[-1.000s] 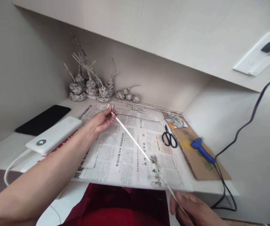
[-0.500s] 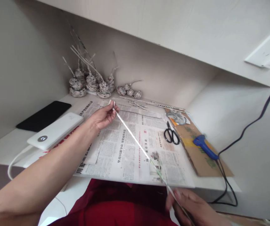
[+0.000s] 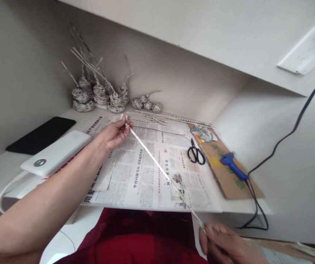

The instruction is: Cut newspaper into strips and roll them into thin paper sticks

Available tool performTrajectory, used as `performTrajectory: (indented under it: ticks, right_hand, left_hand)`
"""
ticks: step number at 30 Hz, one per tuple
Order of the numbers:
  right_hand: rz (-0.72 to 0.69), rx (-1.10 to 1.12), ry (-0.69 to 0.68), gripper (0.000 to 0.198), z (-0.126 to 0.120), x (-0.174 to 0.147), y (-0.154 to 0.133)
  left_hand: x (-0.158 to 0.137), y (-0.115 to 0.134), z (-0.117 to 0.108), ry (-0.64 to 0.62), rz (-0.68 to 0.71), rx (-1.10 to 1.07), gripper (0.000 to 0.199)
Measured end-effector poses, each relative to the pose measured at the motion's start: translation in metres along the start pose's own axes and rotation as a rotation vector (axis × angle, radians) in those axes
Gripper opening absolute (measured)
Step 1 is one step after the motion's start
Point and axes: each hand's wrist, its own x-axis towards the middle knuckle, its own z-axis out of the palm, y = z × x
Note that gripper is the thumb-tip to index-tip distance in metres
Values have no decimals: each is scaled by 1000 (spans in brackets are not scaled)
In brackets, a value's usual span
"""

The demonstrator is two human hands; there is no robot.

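Observation:
A long thin rolled-paper stick (image 3: 154, 157) runs slantwise over the newspaper (image 3: 146, 176), from the far left down to the near right. My left hand (image 3: 118, 132) pinches its far end, where a flat flap of paper shows above the fingers. At the front edge of the table, my right hand (image 3: 220, 240) is closed around the lower part, and the stick's near end is hidden in it. Black scissors (image 3: 196, 154) lie on the newspaper to the right of the stick.
Woven paper gourds (image 3: 116, 101) with long stems stand at the back left. A blue glue gun (image 3: 234, 167) rests on cardboard (image 3: 240, 189), its black cable trailing right. A white power bank (image 3: 57, 154) and a black phone (image 3: 41, 135) lie left. Paper strips (image 3: 157, 120) lie behind.
The whole view has shifted slightly, so things appear further left. Both hands keep their grip on the paper stick, with little change in its slant.

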Motion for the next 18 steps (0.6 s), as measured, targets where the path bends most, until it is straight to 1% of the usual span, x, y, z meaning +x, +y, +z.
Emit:
performTrajectory:
  ticks: [1,2,3,5,6,7,8,9,10,12,13,14,15,16,17,18]
  right_hand:
    - [-17,-92,81,52,1,1,0]
    - [-53,-220,192,49,-1,3,-1]
    - [-118,-364,325,45,-5,4,-2]
    - [-295,-638,575,39,-18,4,-5]
    - [-368,-732,656,39,-24,3,-6]
    - [-398,-780,688,37,-30,1,-6]
    - [-383,-775,678,36,-34,-1,-5]
    - [-317,-723,601,38,-36,-3,-3]
    - [-227,-633,478,43,-36,-6,0]
    - [-64,-391,181,56,-30,-9,7]
    - [-20,-286,58,61,-26,-10,10]
    - [1,-222,-31,64,-22,-9,12]
    - [4,-209,-71,65,-19,-9,12]
    - [-3,-247,-53,65,-16,-7,11]
    - [-14,-335,-1,63,-16,-6,9]
    - [-46,-462,93,57,-18,-4,7]
  left_hand:
    - [1,0,0,8,-1,-1,22]
    - [2,0,-1,18,4,-4,22]
    - [3,0,-2,33,15,-9,21]
    - [6,0,-4,64,46,-16,20]
    - [8,0,-4,75,60,-18,20]
    - [8,1,-4,79,70,-20,20]
    - [8,1,-4,79,76,-22,20]
    - [8,2,-4,74,74,-26,21]
    - [6,2,-3,64,69,-32,21]
    - [3,3,-1,43,47,-43,22]
    - [2,4,0,33,37,-47,22]
    - [1,4,0,26,30,-51,23]
    - [1,4,0,21,25,-53,23]
    - [1,3,0,23,27,-55,23]
    - [2,3,-1,30,33,-56,23]
    - [3,3,-1,39,43,-54,22]
